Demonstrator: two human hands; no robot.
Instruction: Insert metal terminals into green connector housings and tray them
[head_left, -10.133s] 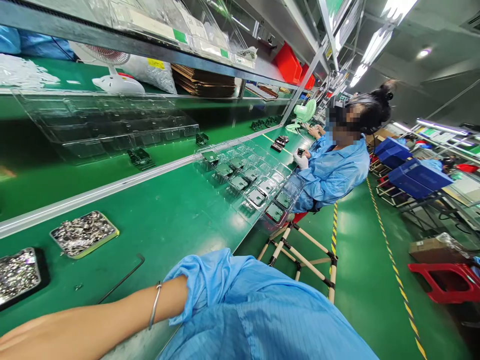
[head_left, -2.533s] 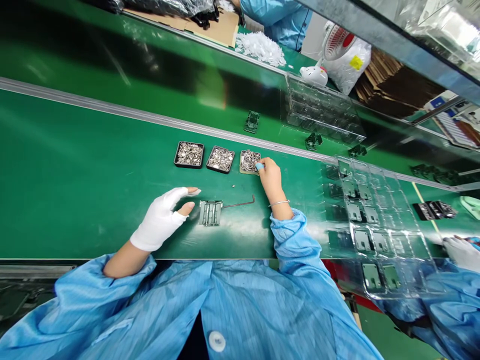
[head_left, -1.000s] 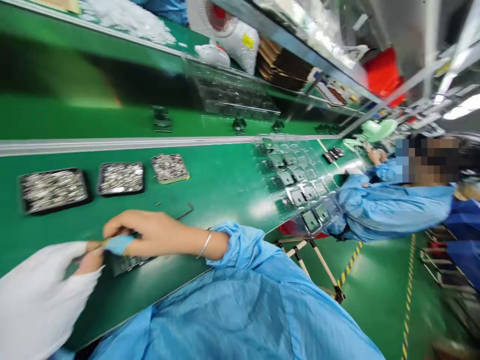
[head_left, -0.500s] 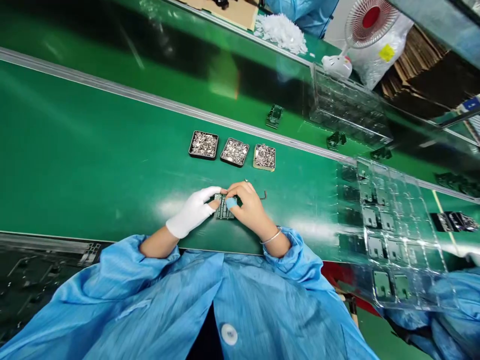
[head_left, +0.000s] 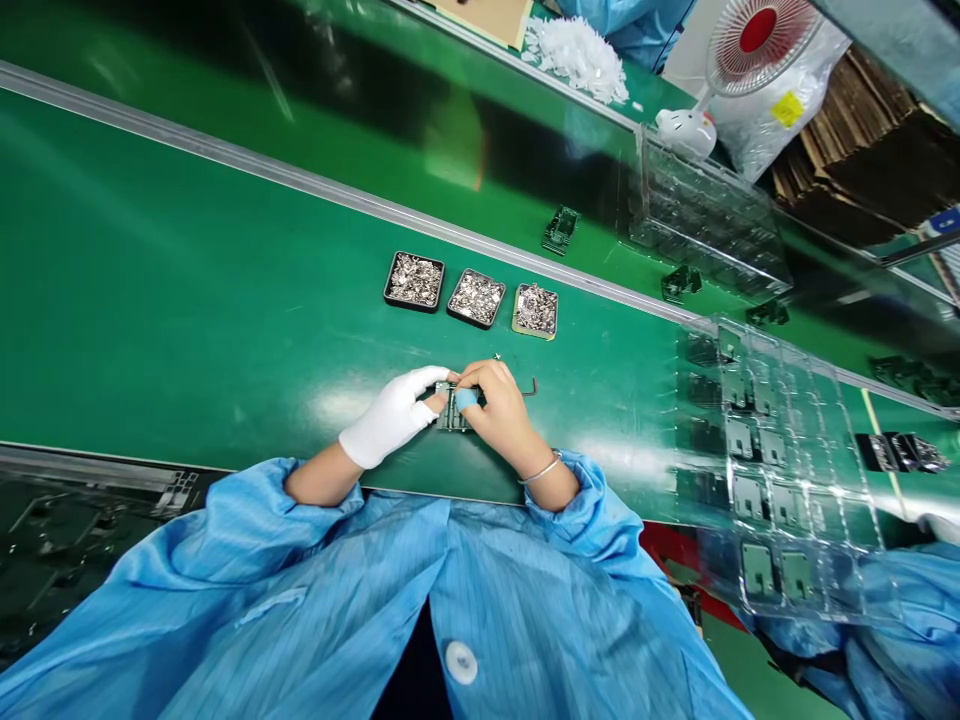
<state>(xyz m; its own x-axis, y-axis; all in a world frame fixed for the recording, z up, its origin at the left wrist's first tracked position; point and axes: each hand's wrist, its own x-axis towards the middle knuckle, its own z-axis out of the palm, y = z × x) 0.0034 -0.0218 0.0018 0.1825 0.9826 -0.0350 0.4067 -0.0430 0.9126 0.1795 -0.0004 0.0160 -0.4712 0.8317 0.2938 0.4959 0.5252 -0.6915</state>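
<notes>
My left hand [head_left: 390,418], in a white glove with bare fingertips, grips the left edge of a small green circuit board [head_left: 453,418] on the bench. Over the board's right side bends my right hand [head_left: 499,412], bare, with blue tape [head_left: 466,398] round one digit and its fingers pinched together. Whatever sits between those fingertips is hidden. A thin L-shaped metal piece, like a hex key [head_left: 533,387], shows just right of that hand. Beyond the hands stand three small trays of shiny metal parts: a left tray [head_left: 388,293], a middle tray [head_left: 451,309] and a right tray [head_left: 517,324].
Clear plastic blister trays [head_left: 817,440] with several boards stand at right. Behind a metal rail [head_left: 330,190] lie more green boards [head_left: 560,230] and a plastic box [head_left: 701,215]. A small fan [head_left: 757,50] is at the back. Another person's blue sleeve [head_left: 911,610] is at lower right.
The camera view has shifted slightly, so the trays and bench appear a little right and higher. Both hands stay at the circuit board in nearly the same pose.
</notes>
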